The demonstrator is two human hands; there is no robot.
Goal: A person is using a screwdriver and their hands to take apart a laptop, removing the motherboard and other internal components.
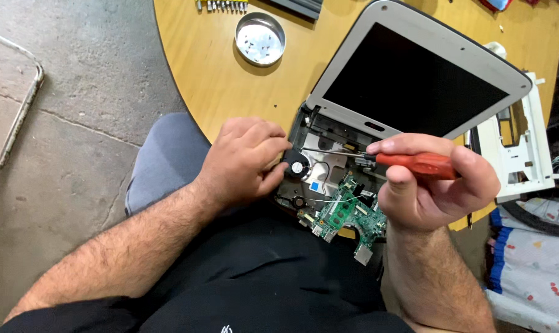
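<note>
I am looking at the opened laptop base (329,179) sitting in the centre of the frame, at the near edge of the round wooden table (211,80), with its green circuit board (347,216) hanging out over the edge toward my lap. I am judging the board as light, stiff and fragile, best taken by its edges and not by the components; the dark plastic shell around it looks rigid enough to brace by its rim. The small round fan (298,167) is lying just left of centre, right beside my left fingertips.

My left hand (245,160) is curling closed against the left rim of the base, steadying it. My right hand (437,185) is clamping around the red handle of a screwdriver (415,163), right of centre, and the thin shaft is reaching leftward across the base, its tip lying just above the fan, close to my left fingers.

The grey-framed screen (415,80) is tilting open in the upper right. Further out, a round metal dish (260,39) holding small screws is sitting near the top centre, a row of screwdriver bits (223,5) is lying at the top edge, and a white plastic panel (526,148) is resting at the right.
</note>
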